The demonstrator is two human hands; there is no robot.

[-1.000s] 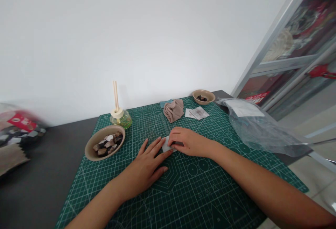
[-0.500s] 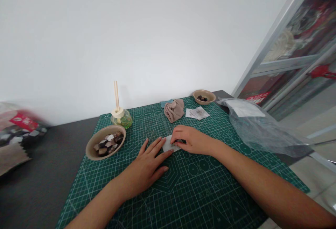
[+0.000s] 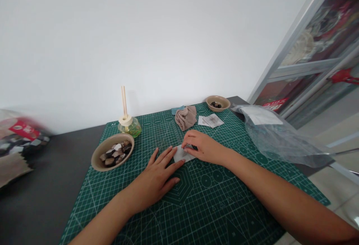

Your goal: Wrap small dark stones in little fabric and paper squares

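Note:
A small greyish-white sheet [image 3: 179, 156] lies on the green cutting mat [image 3: 207, 207] between my two hands. My left hand [image 3: 157, 177] rests flat with fingers spread, its fingertips on the sheet's left edge. Over the sheet's right part, my right hand [image 3: 203, 146] is closed in a pinch, fingertips down close to its surface. Whatever the pinch holds is hidden by the fingers. Dark smudges show on the sheet near those fingertips. Beyond my right hand lie two similar sheets [image 3: 212, 120], overlapping, one marked with dark smudges.
To the left stands a bowl of stones [image 3: 98, 159], with a reed diffuser [image 3: 134, 127] behind it. A crumpled brown cloth [image 3: 185, 118] lies at the back, near a smaller bowl [image 3: 226, 103] holding dark stones. A clear plastic bag [image 3: 269, 144] covers the mat's right edge.
My right hand has lifted slightly and shifted a little toward the back of the sheet, still pinched. My left hand has stayed in place.

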